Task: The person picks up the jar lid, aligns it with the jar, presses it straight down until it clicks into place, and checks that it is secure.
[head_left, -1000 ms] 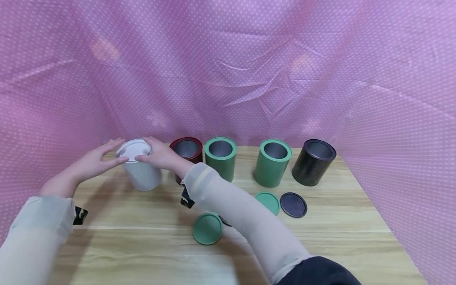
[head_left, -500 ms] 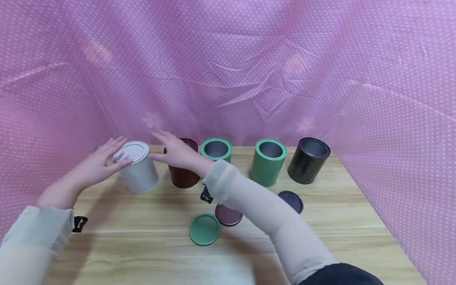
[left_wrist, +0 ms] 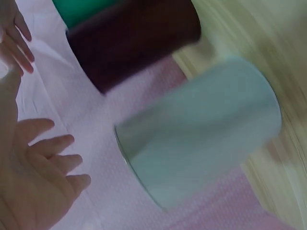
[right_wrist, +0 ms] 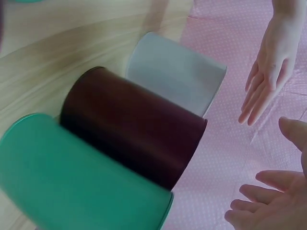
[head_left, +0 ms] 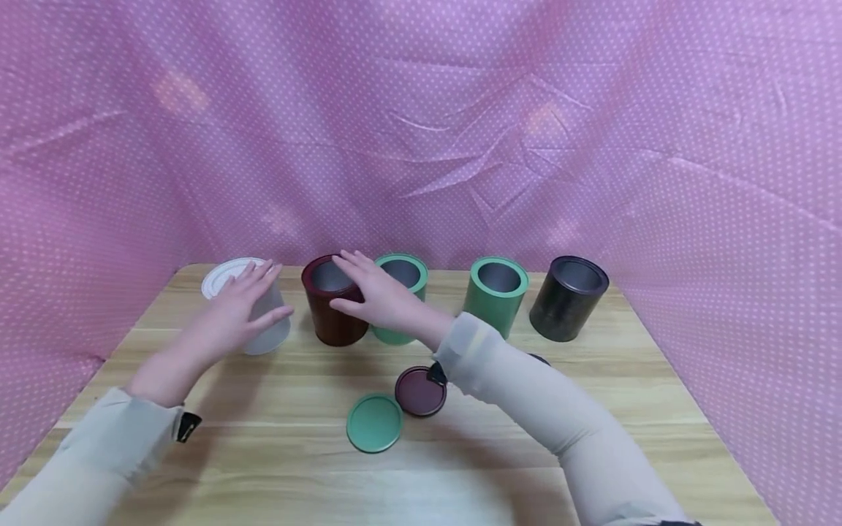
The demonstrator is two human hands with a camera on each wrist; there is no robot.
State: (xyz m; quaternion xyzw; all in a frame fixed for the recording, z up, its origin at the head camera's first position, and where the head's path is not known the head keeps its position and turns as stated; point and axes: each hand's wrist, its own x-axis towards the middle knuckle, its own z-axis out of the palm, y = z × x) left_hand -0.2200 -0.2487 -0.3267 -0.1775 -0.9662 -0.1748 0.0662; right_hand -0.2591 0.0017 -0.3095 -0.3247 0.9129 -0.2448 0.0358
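Note:
A white can (head_left: 271, 337) with its white lid (head_left: 220, 276) on stands at the left end of a row. My left hand (head_left: 226, 314), fingers extended, is above it and hides part of its top; the left wrist view shows a gap between this hand (left_wrist: 38, 177) and the can (left_wrist: 201, 134). Beside it stands an uncovered dark red can (head_left: 335, 321). Over that can's right side hovers my right hand (head_left: 388, 296), fingers loosely spread and holding nothing. The right wrist view has the hand (right_wrist: 268, 196) apart from the dark red can (right_wrist: 134, 124).
Two uncovered green cans, one behind my right hand (head_left: 395, 337) and one farther right (head_left: 493, 307), stand near an uncovered black can (head_left: 569, 299). A green lid (head_left: 375, 424) and a dark red lid (head_left: 421, 392) lie on the wooden table (head_left: 263, 467). Pink dotted cloth (head_left: 421, 146) surrounds it.
Both hands have left the white can's lid and moved right, the right hand farther, to above the dark red can. The cans stay in place.

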